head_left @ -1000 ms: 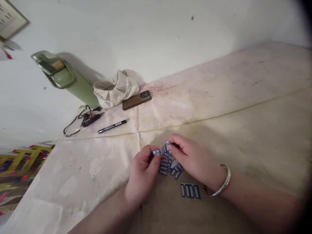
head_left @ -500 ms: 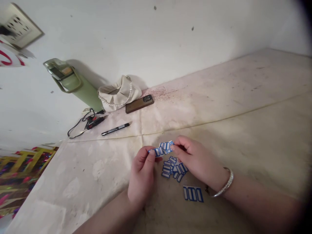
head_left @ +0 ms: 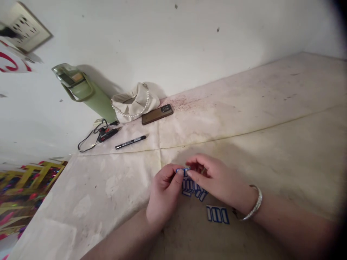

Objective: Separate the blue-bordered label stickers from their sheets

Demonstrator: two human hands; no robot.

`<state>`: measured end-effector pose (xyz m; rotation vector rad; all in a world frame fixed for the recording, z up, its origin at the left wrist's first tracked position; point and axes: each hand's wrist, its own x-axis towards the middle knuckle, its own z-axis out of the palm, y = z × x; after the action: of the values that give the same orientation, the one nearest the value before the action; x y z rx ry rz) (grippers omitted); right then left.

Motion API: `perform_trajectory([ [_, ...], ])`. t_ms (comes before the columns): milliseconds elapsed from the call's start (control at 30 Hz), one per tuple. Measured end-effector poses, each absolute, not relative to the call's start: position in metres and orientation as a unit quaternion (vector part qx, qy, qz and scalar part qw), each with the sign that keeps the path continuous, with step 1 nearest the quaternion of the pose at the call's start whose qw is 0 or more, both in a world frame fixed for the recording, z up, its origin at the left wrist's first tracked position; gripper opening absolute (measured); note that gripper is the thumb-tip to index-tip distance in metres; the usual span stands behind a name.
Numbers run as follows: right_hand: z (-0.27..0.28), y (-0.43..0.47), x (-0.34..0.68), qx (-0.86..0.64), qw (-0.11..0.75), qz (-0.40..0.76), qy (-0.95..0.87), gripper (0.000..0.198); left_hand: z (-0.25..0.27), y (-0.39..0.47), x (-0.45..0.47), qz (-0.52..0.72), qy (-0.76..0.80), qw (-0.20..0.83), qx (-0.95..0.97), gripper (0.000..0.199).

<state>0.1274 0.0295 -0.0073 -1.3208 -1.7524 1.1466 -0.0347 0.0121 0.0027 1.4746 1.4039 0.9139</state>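
Observation:
Between my two hands is a small white sticker label (head_left: pixel 185 172) with blue-outlined boxes. My left hand (head_left: pixel 164 189) pinches its left end, thumb on top. My right hand (head_left: pixel 218 178) is at its right end, with the thumb against the label and the other fingers curled behind, partly hidden. Below the fingers lies a loose, overlapping pile of similar labels (head_left: pixel 189 185), partly covered by my hands. One separate label piece (head_left: pixel 217 215) lies flat on the table, near my right wrist, which wears a silver bracelet (head_left: pixel 256 206).
On the pale, stained table cover (head_left: pixel 121 216) lie a black pen (head_left: pixel 130 142), a phone (head_left: pixel 157 115) and a corded black-and-red tool (head_left: pixel 107 134). A white bag with a pearl strap (head_left: pixel 135 103) and a green bottle (head_left: pixel 94 95) stand by the wall. A wall socket (head_left: pixel 28 27) is upper left.
My hands have come closer together and slightly lower, over the pile. Less of the held label shows between them. The whole view has shifted a little.

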Motion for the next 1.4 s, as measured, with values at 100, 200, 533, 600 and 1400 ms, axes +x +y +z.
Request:
perform_trajectory([
  [100, -0.005, 0.028, 0.126, -0.486, 0.280, 0.398, -0.726, 0.015, 0.002, 0.013, -0.035, 0.391, 0.570, 0.427, 0.583, 0.019],
  [200, -0.002, 0.025, 0.127, -0.479, 0.291, 0.395, -0.728, 0.017, 0.000, 0.013, -0.036, 0.419, 0.587, 0.420, 0.550, 0.017],
  [533, -0.009, 0.027, 0.128, -0.450, 0.272, 0.250, -0.813, 0.024, -0.005, 0.015, -0.035, 0.447, 0.592, 0.427, 0.517, 0.016],
  [600, -0.004, 0.021, 0.124, -0.388, 0.252, 0.289, -0.838, 0.014, -0.003, 0.016, -0.035, 0.445, 0.592, 0.429, 0.518, 0.015],
  [1400, -0.002, 0.032, 0.134, -0.558, 0.321, 0.343, -0.684, 0.018, 0.000, 0.013, -0.031, 0.395, 0.564, 0.475, 0.548, 0.013],
])
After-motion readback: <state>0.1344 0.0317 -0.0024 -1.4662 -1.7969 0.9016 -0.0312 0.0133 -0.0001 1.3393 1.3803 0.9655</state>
